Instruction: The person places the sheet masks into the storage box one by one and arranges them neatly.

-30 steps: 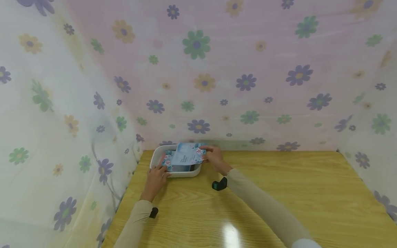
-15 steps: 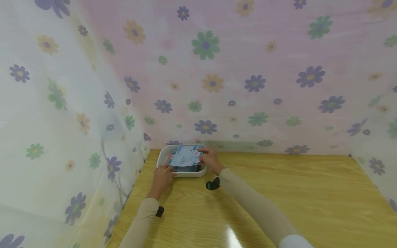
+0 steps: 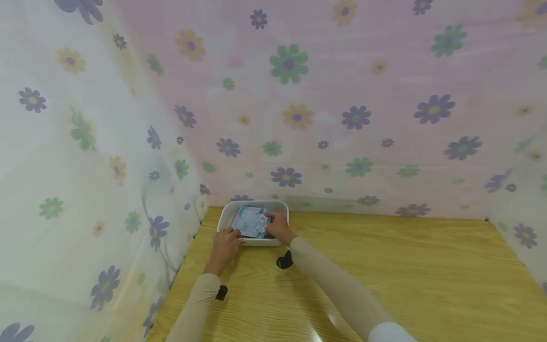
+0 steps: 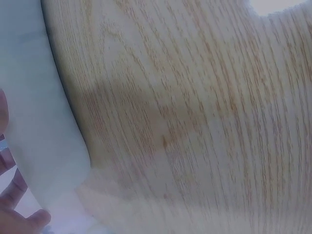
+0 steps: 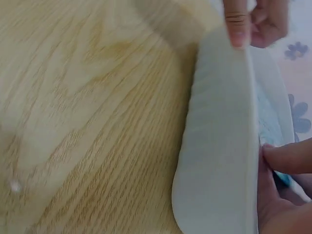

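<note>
A white rectangular tray (image 3: 261,242) with raised walls stands against the back wall. Inside it lies a flat, light-blue packet (image 3: 248,221) printed with flowers and small dark text. My right hand (image 3: 279,228) reaches over the tray's right side and pinches the packet's right edge; in the right wrist view its thumb (image 5: 290,157) shows inside the wall. My left hand (image 3: 225,246) grips the front-left rim, thumb outside and fingers over the edge. Whatever lies beneath the packet is mostly hidden.
The tray sits at the back-left corner of a wood-grain table (image 3: 384,266). Flower-printed sheets (image 3: 325,95) hang behind and along both sides. A dark camera (image 3: 285,260) is on the right wrist, another small dark device (image 3: 221,292) on the left.
My right hand has moved the packet left and down into the tray, over a similar packet seen there before. My left hand keeps its hold on the rim. The head view has shifted slightly.
</note>
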Demonstrator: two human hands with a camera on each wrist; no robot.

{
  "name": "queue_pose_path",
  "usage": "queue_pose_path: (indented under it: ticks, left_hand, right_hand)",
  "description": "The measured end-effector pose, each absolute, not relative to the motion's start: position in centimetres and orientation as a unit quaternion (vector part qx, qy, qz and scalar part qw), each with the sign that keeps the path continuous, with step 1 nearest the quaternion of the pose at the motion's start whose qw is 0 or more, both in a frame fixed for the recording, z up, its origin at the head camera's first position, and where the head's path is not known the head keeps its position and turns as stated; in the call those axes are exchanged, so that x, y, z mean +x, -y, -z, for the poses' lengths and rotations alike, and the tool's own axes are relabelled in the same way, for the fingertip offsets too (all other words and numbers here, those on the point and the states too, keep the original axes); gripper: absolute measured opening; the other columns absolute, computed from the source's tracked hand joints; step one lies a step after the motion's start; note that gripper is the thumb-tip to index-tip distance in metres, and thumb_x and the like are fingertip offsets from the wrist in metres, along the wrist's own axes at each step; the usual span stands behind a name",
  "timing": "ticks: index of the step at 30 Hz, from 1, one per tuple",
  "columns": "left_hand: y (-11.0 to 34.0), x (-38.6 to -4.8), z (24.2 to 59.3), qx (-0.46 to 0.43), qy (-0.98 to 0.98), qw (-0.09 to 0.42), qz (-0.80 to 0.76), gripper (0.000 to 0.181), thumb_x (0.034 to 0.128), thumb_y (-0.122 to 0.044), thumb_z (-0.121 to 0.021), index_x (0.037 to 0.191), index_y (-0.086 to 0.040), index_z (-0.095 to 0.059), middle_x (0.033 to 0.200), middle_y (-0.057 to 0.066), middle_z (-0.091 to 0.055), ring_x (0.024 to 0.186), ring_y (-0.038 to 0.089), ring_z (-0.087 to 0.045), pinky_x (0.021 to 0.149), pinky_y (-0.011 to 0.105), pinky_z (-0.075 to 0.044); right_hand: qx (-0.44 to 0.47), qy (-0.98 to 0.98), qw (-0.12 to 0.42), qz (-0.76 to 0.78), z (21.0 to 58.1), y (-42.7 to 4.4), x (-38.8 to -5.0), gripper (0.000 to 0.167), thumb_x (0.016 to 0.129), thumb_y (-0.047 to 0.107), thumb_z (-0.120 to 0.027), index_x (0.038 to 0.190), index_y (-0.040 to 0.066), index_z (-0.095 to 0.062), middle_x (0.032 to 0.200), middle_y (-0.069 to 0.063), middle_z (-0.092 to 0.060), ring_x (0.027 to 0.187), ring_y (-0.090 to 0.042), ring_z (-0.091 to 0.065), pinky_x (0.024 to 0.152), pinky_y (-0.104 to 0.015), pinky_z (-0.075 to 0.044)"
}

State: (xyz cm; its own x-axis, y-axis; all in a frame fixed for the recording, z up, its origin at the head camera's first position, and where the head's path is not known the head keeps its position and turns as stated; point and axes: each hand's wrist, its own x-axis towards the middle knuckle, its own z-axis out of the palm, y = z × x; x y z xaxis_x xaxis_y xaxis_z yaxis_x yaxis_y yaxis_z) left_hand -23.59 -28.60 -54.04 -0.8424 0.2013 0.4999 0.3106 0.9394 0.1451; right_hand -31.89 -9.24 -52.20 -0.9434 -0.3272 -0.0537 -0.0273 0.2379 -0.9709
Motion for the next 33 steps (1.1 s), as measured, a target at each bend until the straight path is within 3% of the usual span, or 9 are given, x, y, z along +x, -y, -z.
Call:
queue_pose_path:
  ticks: [5,8,11,15,19,22,26,29,33]
  left_hand:
    - [28.4,-23.6,54.0,-0.120,0.957,0.237,0.116,0.022,0.0784,-0.026,-0.077,0.080,-0.011,-0.062,0.079,0.005,-0.055,0.071,0.028,-0.051,0.063,0.046,-0.042]
    - [28.3,-23.6,54.0,-0.122,0.953,0.245,0.128,0.022,0.0769,-0.023,-0.079,0.080,-0.009,-0.062,0.079,0.006,-0.055,0.071,0.030,-0.052,0.063,0.047,-0.042]
    - [28.3,-23.7,54.1,-0.137,0.943,0.269,0.138,0.022,0.0754,-0.020,-0.079,0.078,-0.008,-0.061,0.078,0.006,-0.055,0.069,0.030,-0.051,0.061,0.046,-0.040]
    - [28.4,-23.9,54.3,-0.149,0.937,0.285,0.134,0.024,0.0736,-0.020,-0.080,0.077,-0.007,-0.060,0.076,0.006,-0.054,0.066,0.029,-0.049,0.058,0.045,-0.039]
    - [28.6,-23.9,54.4,-0.138,0.944,0.270,0.126,0.023,0.0721,-0.019,-0.082,0.077,-0.008,-0.062,0.075,0.006,-0.055,0.066,0.030,-0.050,0.058,0.045,-0.040]
    - [28.9,-23.7,54.4,-0.132,0.948,0.262,0.122,0.023,0.0720,-0.019,-0.082,0.078,-0.007,-0.063,0.076,0.007,-0.056,0.066,0.029,-0.051,0.060,0.045,-0.040]
    - [28.9,-23.5,54.2,-0.124,0.950,0.257,0.129,0.023,0.0723,-0.019,-0.082,0.078,-0.007,-0.064,0.078,0.008,-0.058,0.066,0.029,-0.050,0.061,0.045,-0.040]
    - [28.7,-23.5,54.0,-0.121,0.948,0.255,0.145,0.023,0.0730,-0.018,-0.082,0.078,-0.007,-0.063,0.079,0.008,-0.059,0.066,0.028,-0.049,0.062,0.045,-0.039]
    - [28.4,-23.5,53.9,-0.121,0.947,0.245,0.169,0.021,0.0748,-0.016,-0.080,0.079,-0.006,-0.062,0.080,0.010,-0.059,0.069,0.031,-0.050,0.064,0.047,-0.039]
  right_hand:
    - [-0.187,-0.854,0.039,0.484,53.2,9.7,-32.0,0.045,0.069,-0.018,-0.053,0.113,-0.013,-0.060,0.115,-0.026,-0.059,0.083,-0.026,-0.050,0.062,-0.029,-0.045]
    - [-0.200,-0.871,0.025,0.448,53.4,9.9,-32.0,0.038,0.069,-0.018,-0.054,0.106,-0.014,-0.063,0.110,-0.025,-0.060,0.093,-0.032,-0.054,0.080,-0.038,-0.047]
    - [-0.204,-0.883,0.022,0.423,53.5,9.9,-32.0,0.035,0.069,-0.018,-0.055,0.102,-0.013,-0.065,0.105,-0.022,-0.062,0.096,-0.028,-0.054,0.086,-0.040,-0.045]
    - [-0.223,-0.879,0.016,0.421,53.3,9.5,-31.9,0.031,0.066,-0.021,-0.052,0.091,-0.011,-0.067,0.084,-0.012,-0.059,0.074,-0.021,-0.045,0.066,-0.031,-0.041]
    - [-0.237,-0.880,0.007,0.411,52.8,9.1,-31.6,0.016,0.066,-0.020,-0.051,0.073,-0.008,-0.059,0.066,-0.005,-0.040,0.062,-0.016,-0.033,0.055,-0.026,-0.030]
    - [-0.247,-0.879,-0.003,0.408,52.3,8.8,-31.2,0.019,0.066,-0.017,-0.053,0.081,-0.012,-0.063,0.068,-0.009,-0.053,0.058,-0.014,-0.029,0.055,-0.025,-0.030]
    - [-0.269,-0.844,0.028,0.463,51.1,7.1,-30.4,0.035,0.073,-0.013,-0.055,0.107,-0.015,-0.063,0.099,-0.026,-0.066,0.060,-0.013,-0.044,0.057,-0.028,-0.042]
    - [-0.272,-0.818,0.083,0.501,50.1,4.9,-29.7,0.028,0.080,-0.008,-0.057,0.108,-0.013,-0.064,0.104,-0.026,-0.064,0.075,-0.021,-0.061,0.064,-0.035,-0.052]
    - [-0.251,-0.811,0.138,0.510,49.2,1.5,-29.0,0.021,0.086,-0.003,-0.060,0.106,-0.009,-0.064,0.099,-0.020,-0.064,0.087,-0.028,-0.064,0.070,-0.037,-0.053]
